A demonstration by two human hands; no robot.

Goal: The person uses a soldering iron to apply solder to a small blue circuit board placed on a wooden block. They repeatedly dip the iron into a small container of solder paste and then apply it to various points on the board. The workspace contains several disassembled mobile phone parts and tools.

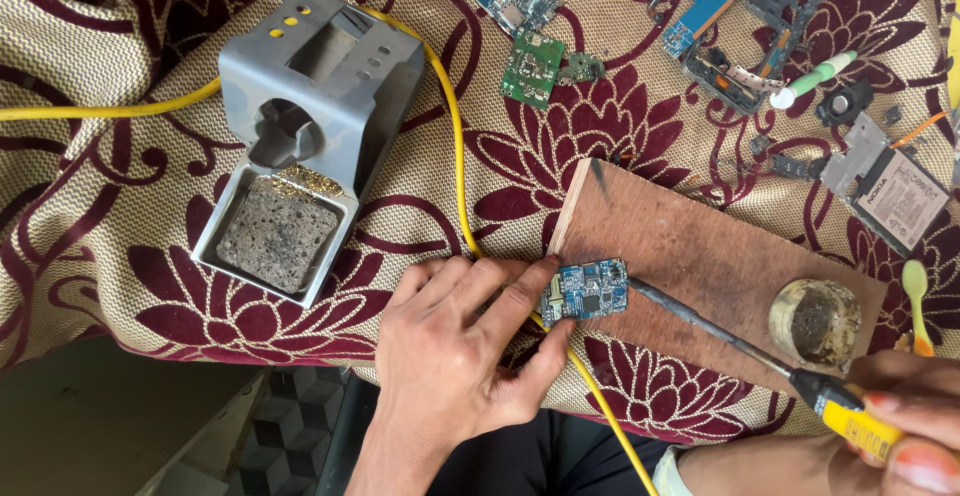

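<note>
A small blue circuit board (590,290) lies at the near left corner of a brown wooden board (700,256). My left hand (455,351) pinches the circuit board's left edge between thumb and forefinger. My right hand (900,426), at the lower right, grips the yellow handle of a soldering iron (740,341). The iron's dark shaft runs up-left, and its tip rests at the circuit board's right edge. A yellow cable (455,146) passes under my left hand.
A grey metal soldering stand (325,76) with a dirty sponge tray (275,236) sits at the left. A round tin of flux (815,321) stands on the wooden board. Green and blue circuit boards (532,66), phone parts (745,26) and a battery (900,201) lie on the patterned cloth beyond.
</note>
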